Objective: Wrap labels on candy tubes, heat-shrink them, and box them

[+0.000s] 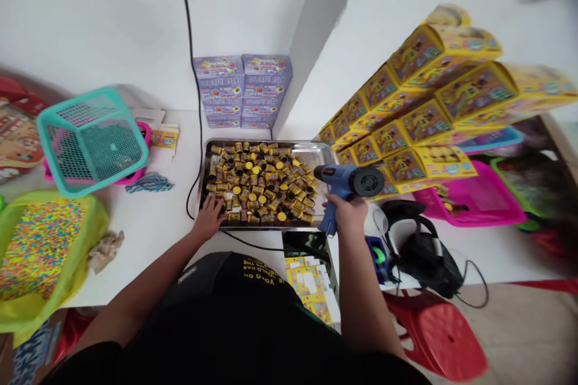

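A metal tray (323, 197) full of small yellow-and-black cylindrical containers (262, 183) lies in front of me on the white table. My right hand (350, 210) is wrapped around the handle of a blue heat gun (345, 180). The gun's nozzle points left, over the tray's right end. At the tray's front left corner, my left hand (209, 215) rests with fingers stretched over the nearest containers. Its fingertips touch them, and nothing is visibly gripped.
Yellow boxes (406, 126) are stacked to the right, purple boxes (244, 87) behind the tray. A black cable (192, 60) hangs at the left. Nearby are a teal basket (93, 138), a yellow-lined bin of colorful beads (40, 246), a pink tray (487, 192) and a red stool (445, 334).
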Tool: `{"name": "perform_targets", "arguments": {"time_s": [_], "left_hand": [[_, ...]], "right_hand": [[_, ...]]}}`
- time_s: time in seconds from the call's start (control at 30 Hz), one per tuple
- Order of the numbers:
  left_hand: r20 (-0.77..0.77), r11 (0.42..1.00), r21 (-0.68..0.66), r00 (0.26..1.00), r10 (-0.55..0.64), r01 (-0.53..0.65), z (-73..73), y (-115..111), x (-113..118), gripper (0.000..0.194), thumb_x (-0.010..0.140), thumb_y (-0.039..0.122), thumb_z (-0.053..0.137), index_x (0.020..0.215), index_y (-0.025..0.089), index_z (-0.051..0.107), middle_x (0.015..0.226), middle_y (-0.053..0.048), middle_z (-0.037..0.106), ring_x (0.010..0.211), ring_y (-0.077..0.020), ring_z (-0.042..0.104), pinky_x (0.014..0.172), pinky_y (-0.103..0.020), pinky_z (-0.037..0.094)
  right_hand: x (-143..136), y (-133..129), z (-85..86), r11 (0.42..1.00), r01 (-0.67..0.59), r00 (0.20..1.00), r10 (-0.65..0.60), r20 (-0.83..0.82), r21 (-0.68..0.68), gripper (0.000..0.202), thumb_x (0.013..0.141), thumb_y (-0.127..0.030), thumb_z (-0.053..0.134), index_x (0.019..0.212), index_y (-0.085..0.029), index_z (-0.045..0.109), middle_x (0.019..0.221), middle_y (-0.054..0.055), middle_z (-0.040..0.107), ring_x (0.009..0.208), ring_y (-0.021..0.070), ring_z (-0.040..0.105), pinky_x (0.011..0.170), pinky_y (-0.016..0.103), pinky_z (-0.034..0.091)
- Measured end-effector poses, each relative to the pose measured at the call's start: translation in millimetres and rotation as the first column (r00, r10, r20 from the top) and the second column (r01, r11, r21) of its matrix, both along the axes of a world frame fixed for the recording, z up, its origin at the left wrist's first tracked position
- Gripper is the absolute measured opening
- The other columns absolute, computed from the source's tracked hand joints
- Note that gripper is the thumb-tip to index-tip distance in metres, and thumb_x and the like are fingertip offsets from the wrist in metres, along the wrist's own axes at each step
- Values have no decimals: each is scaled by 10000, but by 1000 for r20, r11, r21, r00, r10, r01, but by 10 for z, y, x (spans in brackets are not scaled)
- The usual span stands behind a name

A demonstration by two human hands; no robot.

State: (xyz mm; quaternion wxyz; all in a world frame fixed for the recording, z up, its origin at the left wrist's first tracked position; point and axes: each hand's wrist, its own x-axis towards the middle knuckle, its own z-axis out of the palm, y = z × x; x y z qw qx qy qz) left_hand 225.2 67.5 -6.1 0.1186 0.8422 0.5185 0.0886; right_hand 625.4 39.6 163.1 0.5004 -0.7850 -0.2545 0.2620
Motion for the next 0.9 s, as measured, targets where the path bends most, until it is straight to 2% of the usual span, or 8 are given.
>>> {"name": "perform_targets", "arguments": {"time_s": [0.07,0.13,0.33,0.53,0.7,0.77,0.83,0.9], "left_hand": [[-7,1000,17,1000,-4,4,-3,7,2,628,896,416,546,1438,114,446,1498,-241,381,1437,-397,256,1093,-554,359],[-11,1000,29,1000,-7,7,7,16,5,632,903,435,532,1436,107,448,1505,-245,371,1441,-396,249,1094,-553,356],[-2,999,39,1000,-13,13,36,30,18,653,922,487,475,1443,96,436,1519,-246,347,1450,-398,223,1097,-565,340],[14,1000,31,1000,-2,1,57,32,27,658,914,491,480,1433,87,449,1515,-246,360,1452,-394,223,1140,-563,283],[26,1000,11,1000,17,-17,100,29,44,650,907,471,495,1438,98,448,1516,-237,367,1454,-393,225,1149,-564,272],[35,1000,7,999,18,-19,108,26,49,644,907,469,497,1439,111,448,1515,-230,373,1455,-391,227,1149,-573,272],[37,1000,6,999,17,-17,106,24,46,648,907,468,497,1439,103,445,1515,-236,371,1454,-391,227,1149,-571,271],[31,1000,5,999,15,-15,95,26,34,653,908,470,496,1439,94,442,1519,-240,360,1454,-393,222,1149,-563,274]], "right_hand": [[-27,-236,28,997,50,990,-57,-128,-55,266,501,-341,770,656,-186,621,492,15,627,436,233,619,381,303,492],[-88,-471,54,996,27,979,-44,-197,-87,253,498,-314,776,657,-179,633,500,17,640,424,220,609,381,293,485],[-161,-956,76,987,-47,984,19,-176,-156,259,532,-335,762,691,-163,651,508,26,653,433,219,623,395,280,485],[-33,-1123,162,968,-69,997,56,-59,-241,229,538,-337,751,657,-175,643,490,26,644,440,233,635,401,284,489],[-26,-1167,223,961,-119,983,79,-167,-248,234,541,-354,741,658,-174,648,490,33,646,418,232,616,385,301,482],[-25,-1163,186,970,-72,988,38,-147,-234,246,534,-362,740,659,-174,643,486,34,641,430,240,623,398,311,493],[-9,-1155,142,981,-8,999,-2,-50,-195,261,502,-342,747,668,-177,631,501,27,644,462,251,642,413,312,501],[14,-1156,120,981,-11,1000,8,-16,-192,271,491,-337,751,673,-176,631,511,26,649,466,251,643,411,310,496]]}}
